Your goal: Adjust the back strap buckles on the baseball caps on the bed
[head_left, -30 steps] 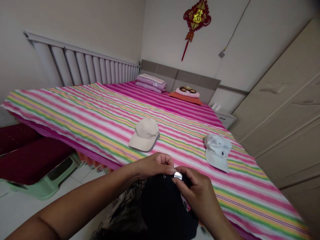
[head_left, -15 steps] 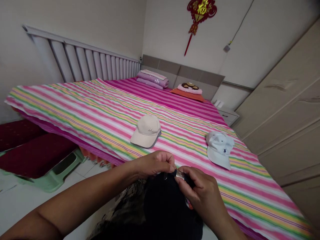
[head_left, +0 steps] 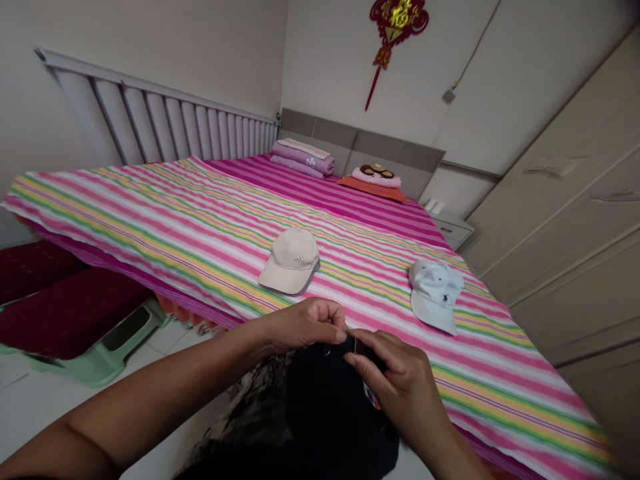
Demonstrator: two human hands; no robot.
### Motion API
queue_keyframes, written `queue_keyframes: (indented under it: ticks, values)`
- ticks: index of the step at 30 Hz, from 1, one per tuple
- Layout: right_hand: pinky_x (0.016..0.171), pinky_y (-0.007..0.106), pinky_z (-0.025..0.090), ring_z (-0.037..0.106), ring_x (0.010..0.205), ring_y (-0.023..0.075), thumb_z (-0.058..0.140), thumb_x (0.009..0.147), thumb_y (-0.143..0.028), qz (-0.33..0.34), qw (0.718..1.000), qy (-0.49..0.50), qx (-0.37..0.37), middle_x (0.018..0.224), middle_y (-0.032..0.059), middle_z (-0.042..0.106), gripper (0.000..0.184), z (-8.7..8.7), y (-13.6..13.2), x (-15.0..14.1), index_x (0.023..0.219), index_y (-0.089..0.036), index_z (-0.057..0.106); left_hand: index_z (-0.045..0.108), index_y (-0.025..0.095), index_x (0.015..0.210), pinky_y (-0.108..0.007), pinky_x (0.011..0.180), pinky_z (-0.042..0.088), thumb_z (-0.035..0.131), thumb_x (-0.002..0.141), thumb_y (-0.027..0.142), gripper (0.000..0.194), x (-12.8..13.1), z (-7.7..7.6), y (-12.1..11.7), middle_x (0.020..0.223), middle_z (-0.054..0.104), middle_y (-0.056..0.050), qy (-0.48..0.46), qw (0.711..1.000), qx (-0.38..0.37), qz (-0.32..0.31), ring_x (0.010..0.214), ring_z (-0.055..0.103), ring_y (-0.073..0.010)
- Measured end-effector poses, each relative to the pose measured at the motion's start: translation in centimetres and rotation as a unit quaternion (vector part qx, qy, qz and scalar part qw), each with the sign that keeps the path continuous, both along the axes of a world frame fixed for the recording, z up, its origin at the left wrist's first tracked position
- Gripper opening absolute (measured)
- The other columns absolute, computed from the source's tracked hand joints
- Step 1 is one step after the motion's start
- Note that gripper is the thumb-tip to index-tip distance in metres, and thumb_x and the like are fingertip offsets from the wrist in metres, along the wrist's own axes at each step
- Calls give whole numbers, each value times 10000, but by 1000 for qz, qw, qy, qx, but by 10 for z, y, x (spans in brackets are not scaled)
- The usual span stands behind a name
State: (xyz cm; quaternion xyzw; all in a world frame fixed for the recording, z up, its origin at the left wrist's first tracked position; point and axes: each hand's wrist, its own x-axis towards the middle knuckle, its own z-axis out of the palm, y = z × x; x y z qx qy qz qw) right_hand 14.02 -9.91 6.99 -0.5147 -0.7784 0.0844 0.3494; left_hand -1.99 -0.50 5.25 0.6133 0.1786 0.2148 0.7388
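Black cap point(head_left: 335, 400) just below the pinching fingers point(head_left: 336, 331) of both hands point(head_left: 370, 357)

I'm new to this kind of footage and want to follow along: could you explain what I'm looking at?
There is no robot here, just a person's two bare hands. Every picture comes from one camera worn on the head, looking forward and down. The left hand and right hand pinch the edge of what looks like a dark cap, held close to the body. Beyond, on a striped cloth over the bed, lie a beige cap and, to its right, a pale cap. Folded bedding sits near the headboard.
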Motion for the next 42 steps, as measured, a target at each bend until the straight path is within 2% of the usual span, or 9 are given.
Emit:
queue_keyframes:
  ticks: [12,17,20,22,24,28,32,36,42]
  values:
    - [531,240,418,563,572,142,553,776,-247,-3,999,-19,-36,648,13,612,111,9,4,2,845,-192,619,477,147,661,-182,464,272,656,583,356,285,6,1,0,614,484,26,-5,996,-83,13,502,398,-55]
    - [562,246,417,567,603,148,549,763,-200,-11,999,-4,-47,677,20,625,93,6,5,-1,828,-197,617,500,137,665,-183,467,245,685,584,355,297,9,5,1,557,442,50,44,999,-3,-4,491,358,-46]
    - [580,245,418,561,631,145,586,733,-231,-14,992,68,-110,719,12,624,109,6,6,0,836,-205,608,517,131,646,-185,466,239,694,584,297,250,9,5,1,544,450,51,49,999,1,-5,480,352,-42]
    - [547,234,412,542,594,128,593,730,-305,0,965,172,-198,692,-9,592,219,6,7,4,922,-203,574,522,127,624,-185,461,243,690,584,265,221,10,4,1,544,470,41,33,999,-38,4,474,367,-43]
    - [508,224,393,507,537,111,533,766,-389,24,921,268,-282,627,-27,543,277,4,10,9,950,-181,540,519,122,595,-182,458,249,693,567,218,200,10,3,1,538,483,33,12,997,-79,18,472,385,-45]
    - [474,215,327,430,465,92,425,814,-462,75,861,342,-370,514,-31,478,352,-9,12,22,678,-152,522,519,121,569,-181,479,302,686,558,171,174,11,2,4,528,506,20,-41,987,-152,34,478,434,-55]
    - [454,199,256,336,440,70,520,766,-447,54,823,427,-371,479,-53,408,357,-23,9,29,563,-165,438,542,114,556,-177,473,327,694,530,139,157,13,1,7,512,531,13,-49,982,-179,33,463,458,-58]
    - [422,194,215,271,407,63,555,730,-460,16,793,495,-355,442,-63,380,371,-25,6,26,542,-176,406,552,113,531,-177,468,325,689,513,120,138,14,-3,8,509,538,7,-43,981,-187,39,471,467,-63]
    - [432,201,234,291,411,70,611,649,-500,-23,784,523,-333,428,-51,408,391,-19,4,25,535,-179,418,560,104,510,-192,476,316,691,482,108,134,14,-6,10,553,566,-18,-23,985,-168,39,510,489,-79]
